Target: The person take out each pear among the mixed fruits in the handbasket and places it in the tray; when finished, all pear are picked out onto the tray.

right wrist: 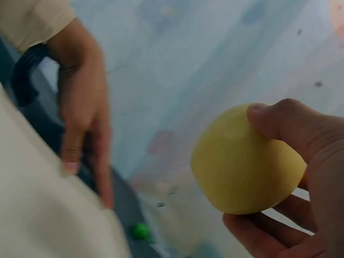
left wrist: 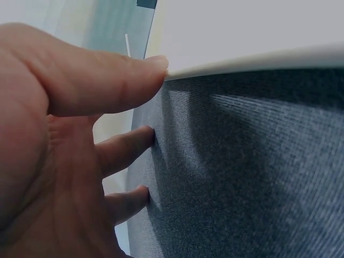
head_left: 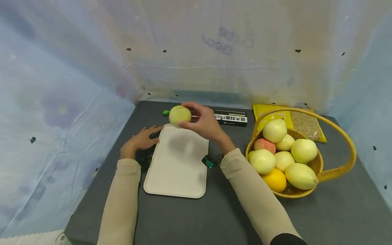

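My right hand [head_left: 203,120] grips a round pale yellow-green fruit [head_left: 179,116] above the far end of a white rectangular tray [head_left: 174,170]. In the right wrist view the thumb lies on one side of the fruit [right wrist: 242,166] and the fingers curl round the other. My left hand [head_left: 142,140] is at the tray's left edge with its fingers spread. In the left wrist view the thumb [left wrist: 118,80] touches the tray's rim [left wrist: 242,67], while two fingertips rest on the dark tabletop. The exact kind of fruit cannot be told.
On the right stands a yellow wicker basket [head_left: 321,163] of several pale green fruits, an orange [head_left: 275,180] and a reddish fruit [head_left: 264,145], its tall handle arching up. Behind are a yellow packet [head_left: 306,124] and a black pasta box [head_left: 229,116]. A small green thing [head_left: 166,112] lies behind the tray.
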The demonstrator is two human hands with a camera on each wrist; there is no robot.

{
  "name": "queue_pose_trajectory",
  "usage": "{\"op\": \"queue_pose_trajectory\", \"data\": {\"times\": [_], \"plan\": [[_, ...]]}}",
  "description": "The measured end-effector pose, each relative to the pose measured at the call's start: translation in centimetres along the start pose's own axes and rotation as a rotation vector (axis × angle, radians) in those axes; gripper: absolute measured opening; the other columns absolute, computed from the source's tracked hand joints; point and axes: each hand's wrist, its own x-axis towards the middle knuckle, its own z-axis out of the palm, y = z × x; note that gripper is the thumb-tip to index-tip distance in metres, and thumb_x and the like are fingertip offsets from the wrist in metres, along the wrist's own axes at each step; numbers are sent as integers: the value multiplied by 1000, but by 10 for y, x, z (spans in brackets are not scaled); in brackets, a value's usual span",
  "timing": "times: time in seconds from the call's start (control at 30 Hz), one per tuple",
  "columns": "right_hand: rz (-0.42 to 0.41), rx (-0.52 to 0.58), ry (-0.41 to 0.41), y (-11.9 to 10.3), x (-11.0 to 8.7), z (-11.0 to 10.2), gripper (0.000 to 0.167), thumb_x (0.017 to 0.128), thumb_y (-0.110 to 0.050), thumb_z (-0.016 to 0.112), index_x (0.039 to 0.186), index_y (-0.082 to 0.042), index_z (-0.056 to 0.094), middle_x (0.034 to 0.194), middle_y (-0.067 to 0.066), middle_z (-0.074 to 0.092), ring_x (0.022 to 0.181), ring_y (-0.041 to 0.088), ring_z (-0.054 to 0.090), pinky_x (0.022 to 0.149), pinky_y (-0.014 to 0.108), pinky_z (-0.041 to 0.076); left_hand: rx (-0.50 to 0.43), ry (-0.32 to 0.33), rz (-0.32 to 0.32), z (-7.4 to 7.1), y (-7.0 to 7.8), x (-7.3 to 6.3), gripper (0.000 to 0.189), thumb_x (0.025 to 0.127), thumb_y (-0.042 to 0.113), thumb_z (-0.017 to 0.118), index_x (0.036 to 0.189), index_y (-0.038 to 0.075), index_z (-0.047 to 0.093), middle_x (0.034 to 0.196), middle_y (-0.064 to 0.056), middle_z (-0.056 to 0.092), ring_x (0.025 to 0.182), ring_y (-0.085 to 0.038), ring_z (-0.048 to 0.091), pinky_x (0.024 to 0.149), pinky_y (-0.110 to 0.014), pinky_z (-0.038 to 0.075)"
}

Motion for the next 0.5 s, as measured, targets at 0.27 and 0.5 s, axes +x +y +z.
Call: {"op": "queue_pose_trajectory", "data": {"times": [0.27,0.5], "plan": [[120,-28,-11,45,7,34,65,92,-25,91,151,-15,65,146,8,68,125,28,75,103,39,64,6,-4,-8,-1,2,-3,68,115,33,58,176,28,29,184,-21,9,165,-62,-5,113,-97,-3],[185,-76,-42,71,13,52,65,94,-25,90,153,-13,64,146,12,69,126,31,75,100,42,65,-10,2,-7,-1,4,-4,68,115,31,58,176,26,29,184,-20,10,165,-61,-5,113,-96,-5]]}}
